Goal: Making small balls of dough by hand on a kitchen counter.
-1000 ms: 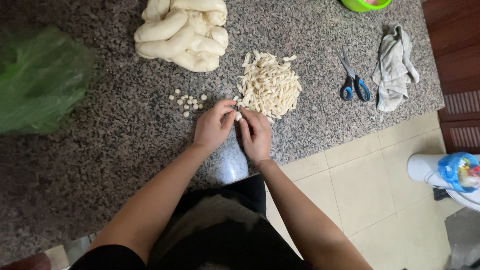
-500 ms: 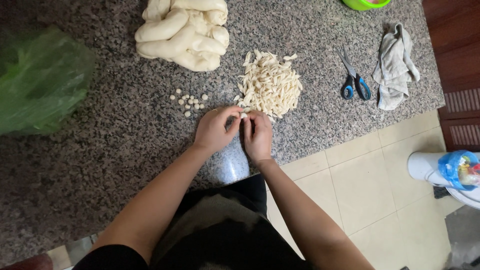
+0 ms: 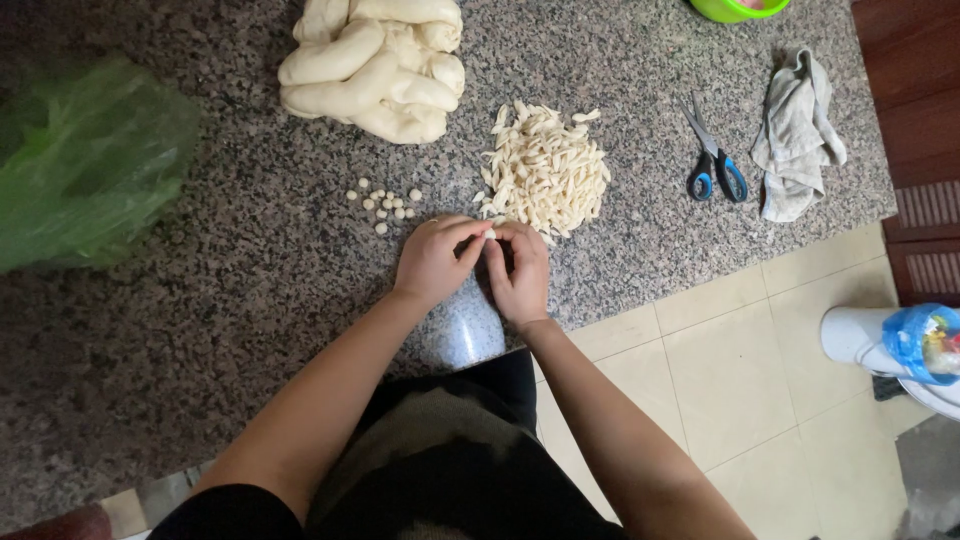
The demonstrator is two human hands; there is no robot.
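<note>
The speckled granite table (image 3: 250,300) took up most of what I could see, with pale floor tiles (image 3: 740,380) beyond its near edge. At its left side lay a crumpled green plastic bag (image 3: 85,165), and at the far edge sat a big lump of pale dough (image 3: 375,65), folded over itself in thick rolls. To the right a grey cloth (image 3: 795,145) lay bunched near the table's corner, with blue-handled scissors (image 3: 712,160) just beside it (blades shut, pointing away from the person). A bit of a green bowl (image 3: 738,8) showed at the top edge. Between dough and scissors was a heap of shaped dough pieces (image 3: 548,170), small and elongated. Left of that heap lay a loose scatter of little dough pellets (image 3: 385,203), apart from one another. The person's left hand (image 3: 435,262) and right hand (image 3: 520,270) were together just in front of the heap, resting low over the table, fingers narrowed to a pinch. Between the fingertips of both hands was one tiny dough bit (image 3: 490,234), held just short of the heap's near edge.
</note>
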